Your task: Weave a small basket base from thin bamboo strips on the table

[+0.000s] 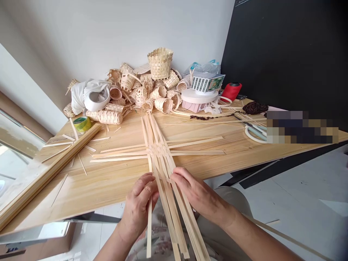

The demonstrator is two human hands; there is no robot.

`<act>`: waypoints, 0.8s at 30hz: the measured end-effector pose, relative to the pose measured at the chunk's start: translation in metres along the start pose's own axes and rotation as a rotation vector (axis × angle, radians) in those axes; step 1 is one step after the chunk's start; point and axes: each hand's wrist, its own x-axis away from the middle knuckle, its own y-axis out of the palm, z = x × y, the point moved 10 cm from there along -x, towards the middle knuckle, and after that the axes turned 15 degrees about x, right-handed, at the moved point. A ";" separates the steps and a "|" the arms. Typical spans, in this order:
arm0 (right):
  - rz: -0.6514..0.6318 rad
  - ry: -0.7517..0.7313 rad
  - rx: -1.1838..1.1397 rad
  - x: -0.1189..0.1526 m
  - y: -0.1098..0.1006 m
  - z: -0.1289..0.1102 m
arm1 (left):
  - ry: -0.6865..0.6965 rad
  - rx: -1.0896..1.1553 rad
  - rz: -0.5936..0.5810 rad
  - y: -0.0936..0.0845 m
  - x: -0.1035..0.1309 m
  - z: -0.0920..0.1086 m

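Note:
Long, pale wooden strips [165, 181] run from the table toward my lap, with their near ends past the table edge. They interlace with crosswise strips in a small woven patch [158, 149]. My left hand [141, 194] is closed at the left side of the lengthwise strips, fingertips pinching by the outer one. From the right, my right hand [190, 185] pinches at the right-hand strips. A short crosswise piece of strip [165, 180] shows between the two hands. Crosswise strip ends [201, 152] lie flat on both sides of the patch.
Many small woven baskets [163, 105] are piled at the back, one larger basket [160, 63] on top. A tape roll [82, 124], a bundle of long wood pieces [51, 170] and scraps lie left. Scissors [255, 133], a red thread spool [231, 91] and dark yarn [255, 107] lie right.

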 end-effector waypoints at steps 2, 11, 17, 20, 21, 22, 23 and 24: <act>-0.053 -0.004 -0.082 -0.002 0.002 -0.001 | -0.048 -0.027 -0.016 0.002 0.004 -0.004; 0.023 -0.056 -0.123 0.002 -0.004 -0.005 | -0.120 0.021 -0.036 0.001 0.008 -0.011; 0.125 -0.018 0.014 0.004 -0.006 0.001 | -0.100 0.057 -0.108 0.004 0.004 -0.009; 0.000 0.079 0.098 -0.001 0.006 0.014 | -0.081 0.012 -0.228 0.009 0.002 -0.008; -0.055 0.125 0.135 -0.001 0.011 0.020 | -0.066 -0.015 -0.271 0.011 0.002 -0.008; -0.113 0.176 0.167 -0.002 0.014 0.026 | -0.047 -0.044 -0.306 0.012 0.002 -0.007; -0.170 0.228 0.184 -0.001 0.017 0.033 | -0.028 -0.072 -0.334 0.012 0.003 -0.007; -0.223 0.275 0.180 0.001 0.019 0.039 | -0.012 -0.097 -0.357 0.013 0.003 -0.006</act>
